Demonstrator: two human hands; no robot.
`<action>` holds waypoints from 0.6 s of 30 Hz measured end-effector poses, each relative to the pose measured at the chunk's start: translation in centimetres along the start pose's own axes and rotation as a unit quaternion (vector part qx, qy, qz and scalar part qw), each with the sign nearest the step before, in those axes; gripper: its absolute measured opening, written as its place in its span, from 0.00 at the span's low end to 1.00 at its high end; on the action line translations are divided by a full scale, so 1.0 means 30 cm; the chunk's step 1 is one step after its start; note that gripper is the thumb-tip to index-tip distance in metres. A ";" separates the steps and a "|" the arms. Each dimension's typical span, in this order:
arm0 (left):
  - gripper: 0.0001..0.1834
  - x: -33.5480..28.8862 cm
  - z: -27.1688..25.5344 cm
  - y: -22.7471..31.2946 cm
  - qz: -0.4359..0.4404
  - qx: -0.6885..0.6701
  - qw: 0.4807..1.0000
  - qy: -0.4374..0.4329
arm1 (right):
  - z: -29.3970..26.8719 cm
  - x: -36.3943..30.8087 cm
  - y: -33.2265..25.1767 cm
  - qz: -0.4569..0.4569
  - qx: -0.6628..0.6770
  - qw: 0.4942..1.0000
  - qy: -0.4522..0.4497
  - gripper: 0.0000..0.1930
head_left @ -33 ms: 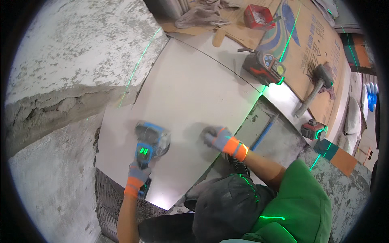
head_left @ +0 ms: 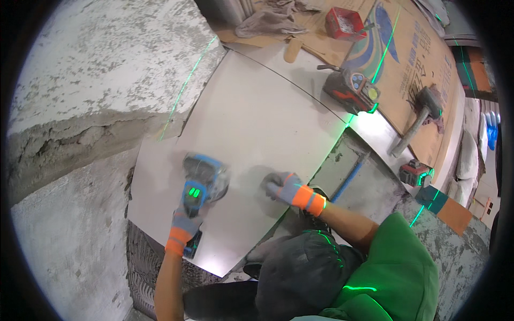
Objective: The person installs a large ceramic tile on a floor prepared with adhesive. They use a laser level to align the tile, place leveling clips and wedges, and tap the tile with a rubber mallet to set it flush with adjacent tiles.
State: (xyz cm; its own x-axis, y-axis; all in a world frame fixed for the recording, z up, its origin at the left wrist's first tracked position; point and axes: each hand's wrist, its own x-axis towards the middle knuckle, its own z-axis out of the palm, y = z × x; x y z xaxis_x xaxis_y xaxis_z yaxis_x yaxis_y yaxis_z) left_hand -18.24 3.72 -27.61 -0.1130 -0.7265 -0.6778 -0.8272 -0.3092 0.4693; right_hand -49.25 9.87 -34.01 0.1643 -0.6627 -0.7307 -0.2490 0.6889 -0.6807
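Note:
A large pale tile (head_left: 257, 123) lies in front of me, cut to an angled outline against the rough wall. My left hand (head_left: 186, 220), in a grey and orange glove, is closed round the handle of a blue and black cordless tile vibrator (head_left: 206, 176). The tool's round base is over the tile's left part, with green lights showing on its body. To its right, my right hand (head_left: 286, 188) is curled at the tile surface, wearing the same kind of glove. Its dark fingers are blurred, and whatever they may hold is hidden.
A laser level (head_left: 350, 90) stands on the neighbouring tile and casts green lines. Cardboard (head_left: 417, 59) beyond carries a mallet (head_left: 420, 120) and a red box (head_left: 345, 24). A second red device (head_left: 415, 171) sits at right, near a blue bar (head_left: 349, 177). Ridged mortar (head_left: 144, 267) shows at lower left.
The view has shifted slightly. The tile vibrator has tilted a little and moved slightly right with my left hand. My right hand has moved slightly left and nearer, still curled.

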 end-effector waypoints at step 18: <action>0.18 0.329 -0.019 0.328 -0.051 0.056 0.996 -0.038 | 0.073 -0.115 0.328 0.028 -0.161 0.978 -0.132 0.22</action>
State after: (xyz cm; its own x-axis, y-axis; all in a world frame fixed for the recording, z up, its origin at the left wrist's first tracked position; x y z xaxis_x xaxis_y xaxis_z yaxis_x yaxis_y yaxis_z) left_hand -27.18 -6.84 -29.35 -0.0622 -0.6451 -0.7615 -0.8922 -0.3061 0.3322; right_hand -50.18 19.56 -38.30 0.3713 -0.4992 -0.7829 -0.5447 0.5657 -0.6191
